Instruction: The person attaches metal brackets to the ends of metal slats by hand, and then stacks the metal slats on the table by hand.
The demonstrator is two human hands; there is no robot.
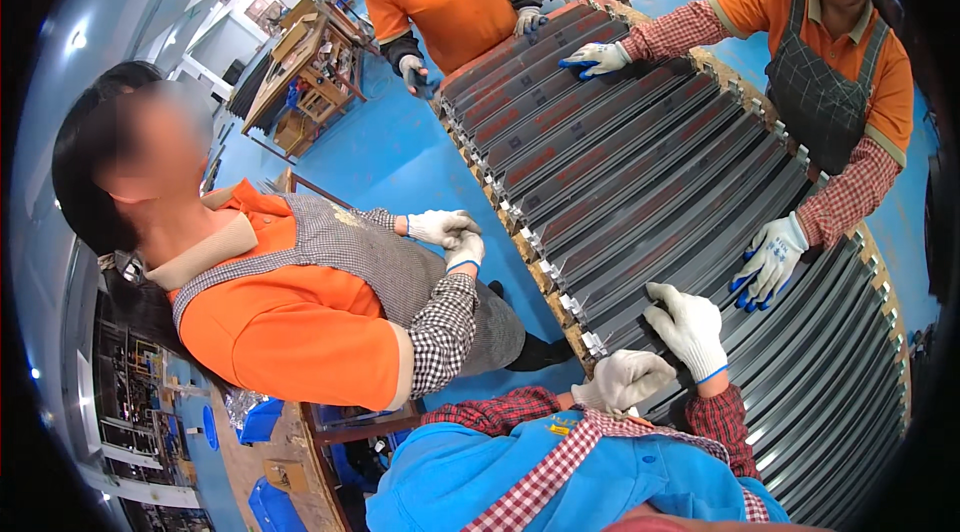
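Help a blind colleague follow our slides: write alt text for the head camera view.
The camera wearer's white-gloved left hand and right hand are over a broad layer of long, dark grey strips laid side by side. Three orange-shirted co-workers stand around it on a blue floor; the one at right has both gloved hands on the strips.

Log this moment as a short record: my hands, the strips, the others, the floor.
Left hand: gloved in white, fingers curled; grip unclear
Right hand: gloved in white, over the strips, fingers partly bent; contact unclear
Strips: long, dark grey, side by side
Co-workers: three, in orange
Floor: blue
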